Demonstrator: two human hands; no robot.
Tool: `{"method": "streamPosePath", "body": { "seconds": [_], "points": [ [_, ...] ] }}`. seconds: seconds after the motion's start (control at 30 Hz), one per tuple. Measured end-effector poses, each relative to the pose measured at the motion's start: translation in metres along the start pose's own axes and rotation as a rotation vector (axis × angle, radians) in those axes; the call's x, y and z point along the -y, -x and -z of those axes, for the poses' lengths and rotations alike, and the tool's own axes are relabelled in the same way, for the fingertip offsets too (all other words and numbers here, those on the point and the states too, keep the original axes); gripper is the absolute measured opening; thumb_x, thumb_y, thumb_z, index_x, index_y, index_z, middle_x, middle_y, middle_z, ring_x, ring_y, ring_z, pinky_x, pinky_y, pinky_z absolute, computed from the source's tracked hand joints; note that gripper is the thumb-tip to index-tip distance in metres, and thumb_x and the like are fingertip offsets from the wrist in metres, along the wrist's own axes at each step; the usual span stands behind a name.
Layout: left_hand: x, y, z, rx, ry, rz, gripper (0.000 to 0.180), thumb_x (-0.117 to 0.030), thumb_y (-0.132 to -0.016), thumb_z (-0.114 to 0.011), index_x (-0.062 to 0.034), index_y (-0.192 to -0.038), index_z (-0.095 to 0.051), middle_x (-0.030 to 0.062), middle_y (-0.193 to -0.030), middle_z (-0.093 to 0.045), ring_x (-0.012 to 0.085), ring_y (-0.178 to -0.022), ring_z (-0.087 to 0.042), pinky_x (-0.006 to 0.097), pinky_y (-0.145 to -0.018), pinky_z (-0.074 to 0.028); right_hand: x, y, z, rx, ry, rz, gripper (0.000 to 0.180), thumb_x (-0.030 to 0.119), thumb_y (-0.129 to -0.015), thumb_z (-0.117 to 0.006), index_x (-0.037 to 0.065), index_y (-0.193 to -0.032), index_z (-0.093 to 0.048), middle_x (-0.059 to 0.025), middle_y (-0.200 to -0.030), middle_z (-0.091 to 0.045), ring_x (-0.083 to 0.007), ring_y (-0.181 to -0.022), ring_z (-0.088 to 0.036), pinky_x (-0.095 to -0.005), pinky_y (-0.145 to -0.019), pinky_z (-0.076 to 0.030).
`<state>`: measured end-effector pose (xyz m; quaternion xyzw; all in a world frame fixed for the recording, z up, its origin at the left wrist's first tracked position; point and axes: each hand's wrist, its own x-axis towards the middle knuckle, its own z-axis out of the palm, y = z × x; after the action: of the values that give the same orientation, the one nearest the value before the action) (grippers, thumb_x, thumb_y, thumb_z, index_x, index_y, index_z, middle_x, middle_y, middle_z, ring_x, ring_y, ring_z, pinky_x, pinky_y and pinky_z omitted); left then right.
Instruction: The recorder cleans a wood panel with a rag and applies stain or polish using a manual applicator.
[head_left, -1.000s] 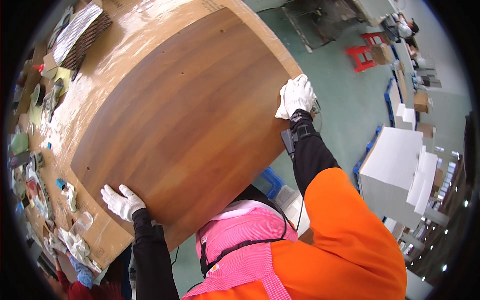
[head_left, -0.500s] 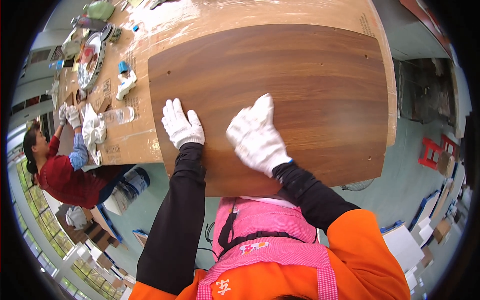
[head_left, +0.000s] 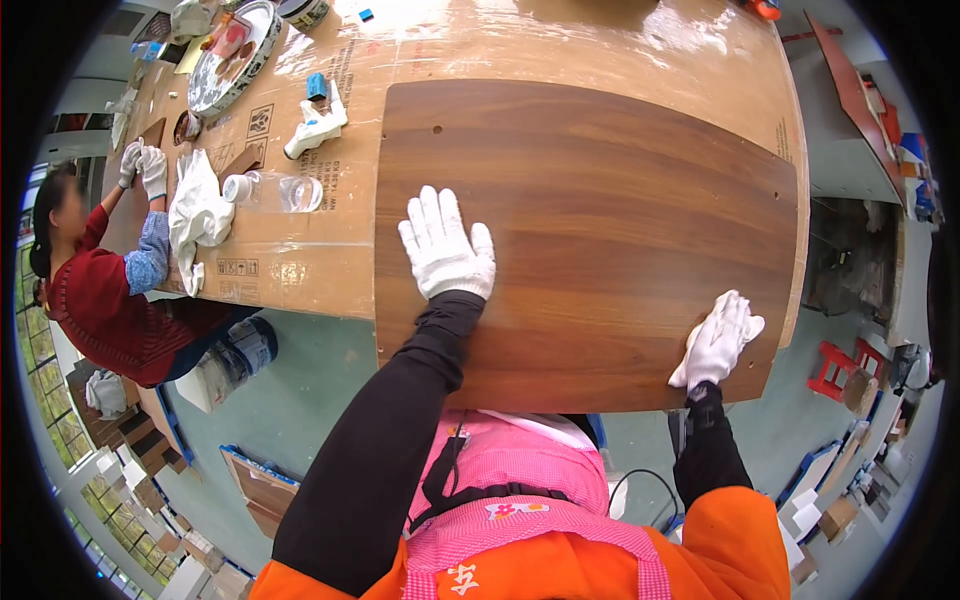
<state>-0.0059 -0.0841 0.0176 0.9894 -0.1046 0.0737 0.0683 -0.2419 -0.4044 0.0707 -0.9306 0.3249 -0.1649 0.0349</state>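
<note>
A brown wood-grain panel [head_left: 590, 230] lies flat before me, with small holes near its corners. My left hand [head_left: 447, 250], in a white knit glove, rests flat on the panel's left part, fingers stretched and slightly spread. Toward the panel's near right corner, my right hand [head_left: 712, 350], gloved alike, presses down on a bunched white cloth [head_left: 742, 306]. Only the cloth's edges show past the fingers; the rest is hidden beneath the hand.
Cardboard [head_left: 300, 255] under clear film covers the table. Left of the panel are a clear plastic bottle [head_left: 280, 192], a white trigger spray head [head_left: 318, 130], a blue block [head_left: 317, 87], a white rag [head_left: 200, 205] and a speckled tray [head_left: 205, 85]. A co-worker [head_left: 110, 270] in red works farther left.
My right hand has swept from the panel's middle to its near right corner with the cloth. The left hand stays flat on the panel's left part. My view has shifted.
</note>
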Motion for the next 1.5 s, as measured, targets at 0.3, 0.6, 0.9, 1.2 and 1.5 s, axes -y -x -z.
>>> {"method": "streamPosePath", "body": {
  "seconds": [0.3, 0.6, 0.9, 1.2, 1.5],
  "points": [
    [0.029, -0.005, 0.010, 0.127, 0.223, -0.354, 0.066, -0.040, -0.096, -0.059, -0.0136, -0.155, -0.046, 0.0151, -0.165, -0.038, 0.0377, -0.153, -0.031, 0.057, -0.125, -0.020, 0.228, -0.110, -0.087, 0.030, -0.114, 0.546, 0.038, 0.026, -0.092, -0.058, 0.006, -0.123, -0.064, -0.0165, -0.123, -0.065, -0.0359, -0.130, -0.052, -0.0484, -0.116, -0.032],
    [0.246, -0.009, 0.051, 0.386, -0.153, -0.467, 0.074, -0.042, -0.095, -0.061, -0.0152, -0.159, -0.038, 0.0157, -0.168, -0.031, 0.0377, -0.155, -0.026, 0.054, -0.127, -0.017, 0.415, 0.070, -0.046, 0.524, -0.535, 1.093, 0.048, 0.026, -0.087, -0.064, 0.003, -0.129, -0.063, -0.0195, -0.133, -0.063, -0.0389, -0.140, -0.047, -0.0599, -0.126, -0.022],
    [0.246, -0.016, 0.042, 0.214, 0.201, -0.435, 0.066, -0.031, -0.092, -0.065, -0.0110, -0.153, -0.048, 0.0166, -0.163, -0.039, 0.0389, -0.152, -0.033, 0.054, -0.126, -0.021, 0.328, 0.067, -0.009, 0.826, -0.407, 1.179, 0.056, 0.018, -0.078, -0.068, 0.007, -0.132, -0.062, -0.0160, -0.142, -0.057, -0.0354, -0.140, -0.048, -0.0571, -0.122, -0.031],
    [0.249, -0.018, 0.046, 0.144, 0.304, -0.401, 0.064, -0.030, -0.089, -0.070, -0.0092, -0.147, -0.054, 0.0159, -0.158, -0.047, 0.0374, -0.148, -0.041, 0.054, -0.124, -0.027, 0.424, -0.091, -0.127, 0.322, -0.290, 0.855, 0.063, 0.029, -0.091, -0.057, 0.001, -0.147, -0.051, -0.0182, -0.155, -0.048, -0.0345, -0.149, -0.038, -0.0472, -0.128, -0.020],
    [0.249, -0.017, 0.043, 0.127, 0.307, -0.401, 0.064, -0.031, -0.090, -0.068, -0.0088, -0.148, -0.053, 0.0165, -0.159, -0.046, 0.0375, -0.148, -0.041, 0.053, -0.124, -0.027, 0.390, 0.035, -0.046, 0.609, -0.054, 1.038, 0.056, 0.033, -0.088, -0.067, 0.005, -0.135, -0.056, -0.0134, -0.131, -0.060, -0.0341, -0.129, -0.052, -0.0519, -0.117, -0.035]
  ]
}}
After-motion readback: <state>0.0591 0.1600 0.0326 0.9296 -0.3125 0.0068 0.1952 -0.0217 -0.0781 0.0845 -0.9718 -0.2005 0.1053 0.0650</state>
